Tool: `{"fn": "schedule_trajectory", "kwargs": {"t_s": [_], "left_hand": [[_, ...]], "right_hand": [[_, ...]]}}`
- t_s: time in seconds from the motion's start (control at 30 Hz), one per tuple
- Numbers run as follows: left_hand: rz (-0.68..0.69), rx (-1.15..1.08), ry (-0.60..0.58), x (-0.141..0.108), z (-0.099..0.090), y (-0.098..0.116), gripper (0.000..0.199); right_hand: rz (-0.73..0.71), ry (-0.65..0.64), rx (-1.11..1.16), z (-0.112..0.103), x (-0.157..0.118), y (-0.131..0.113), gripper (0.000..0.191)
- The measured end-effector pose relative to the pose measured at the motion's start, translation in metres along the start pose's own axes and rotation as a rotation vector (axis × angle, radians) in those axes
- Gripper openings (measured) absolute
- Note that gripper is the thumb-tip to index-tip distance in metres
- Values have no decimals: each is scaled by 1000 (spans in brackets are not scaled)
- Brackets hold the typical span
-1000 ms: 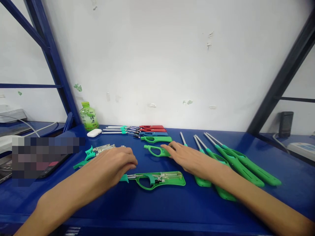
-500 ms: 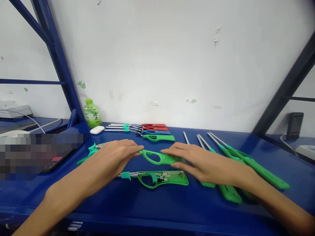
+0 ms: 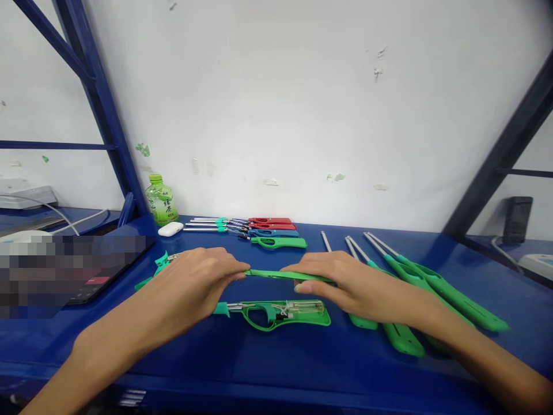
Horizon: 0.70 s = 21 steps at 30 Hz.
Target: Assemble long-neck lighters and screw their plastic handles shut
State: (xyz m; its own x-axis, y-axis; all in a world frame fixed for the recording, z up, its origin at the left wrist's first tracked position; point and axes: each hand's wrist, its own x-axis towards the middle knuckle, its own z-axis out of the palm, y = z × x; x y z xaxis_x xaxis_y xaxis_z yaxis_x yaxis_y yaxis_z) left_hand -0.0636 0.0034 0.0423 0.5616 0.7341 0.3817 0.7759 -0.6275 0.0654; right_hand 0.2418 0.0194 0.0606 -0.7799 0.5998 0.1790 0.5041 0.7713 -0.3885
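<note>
A green lighter handle half [image 3: 270, 274] is held edge-on between my two hands. My left hand [image 3: 207, 271] pinches its thin front end with thumb and fingertips. At the wider end, my right hand [image 3: 326, 282] grips it, fingers on top and thumb below. Just in front, on the blue table, lies an opened gas lighter [image 3: 283, 314]: its green shell half holds a clear fuel tank, a teal trigger and a metal tube with a teal collar. The far end of that tube is hidden behind my left hand.
Several finished green lighters [image 3: 436, 282] lie to the right, partly under my right arm. At the back are red, blue and green shell halves [image 3: 274, 230] with metal tubes. Teal parts [image 3: 161, 266], a white case [image 3: 171, 229] and a tea bottle [image 3: 161, 199] are on the left.
The green handle half has been tilted in my hands, from showing its broad side to lying edge-on. Both hands keep their hold and have hardly shifted.
</note>
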Motion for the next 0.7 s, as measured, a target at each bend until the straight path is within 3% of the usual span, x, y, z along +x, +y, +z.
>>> {"fn": "schedule_trajectory", "kwargs": {"t_s": [0.2,0.3,0.5,0.7], "left_hand": [[-77,-93,-149,-3,-10,6,26],[-108,-118,-163,-5,-9,6,23],[-113,-150,-222,-5,-3,5,12],[-131,-174,-256,-5,-2,6,13]], "right_hand": [[-39,-26,-22,1,0,-1,46],[-38,-69,-58,5,0,2,46],[-34,-28,-168,18,3,3,41],[-53,-27,-209,24,6,-1,36]]}}
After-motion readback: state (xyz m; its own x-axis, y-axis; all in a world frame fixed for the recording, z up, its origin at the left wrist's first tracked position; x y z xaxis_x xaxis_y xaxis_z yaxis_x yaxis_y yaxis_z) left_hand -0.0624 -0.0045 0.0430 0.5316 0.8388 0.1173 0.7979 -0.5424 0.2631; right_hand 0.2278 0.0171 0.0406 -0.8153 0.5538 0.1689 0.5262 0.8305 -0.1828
